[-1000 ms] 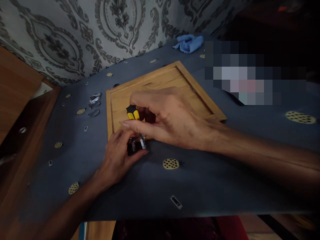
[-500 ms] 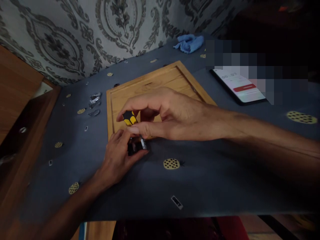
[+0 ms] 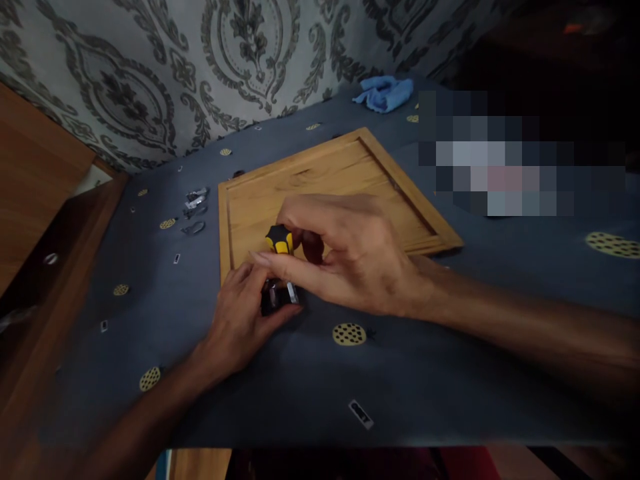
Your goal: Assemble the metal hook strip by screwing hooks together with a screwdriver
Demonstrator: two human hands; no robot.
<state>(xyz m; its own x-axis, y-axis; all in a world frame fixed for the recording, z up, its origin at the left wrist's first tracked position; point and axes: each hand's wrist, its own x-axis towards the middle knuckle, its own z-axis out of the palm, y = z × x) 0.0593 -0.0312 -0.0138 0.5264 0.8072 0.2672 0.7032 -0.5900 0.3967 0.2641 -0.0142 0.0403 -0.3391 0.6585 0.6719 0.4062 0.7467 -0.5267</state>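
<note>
My right hand [image 3: 345,257] is closed around the black-and-yellow handle of a screwdriver [image 3: 280,239], which stands roughly upright, its butt end facing me. The thumb lies along the near side of the handle and the shaft is hidden. Just below, my left hand [image 3: 243,313] grips a shiny metal fitting [image 3: 291,292] between thumb and fingers, at the near left edge of a wooden panel [image 3: 310,177]. Part of the fitting is dark or in shadow, so its exact kind cannot be made out. The two hands touch or nearly touch at the fingertips.
Several small metal pieces [image 3: 195,203] lie on the dark patterned tablecloth [image 3: 240,413] left of the panel. A crumpled blue cloth [image 3: 384,93] rests at the back by the patterned wall. Pixelated blocks cover the area at right. The table's near edge runs along the bottom.
My right hand has rotated around the screwdriver, its wrist lower and its index finger drawn back to the right. My left hand keeps its grip. The whole view has shifted slightly.
</note>
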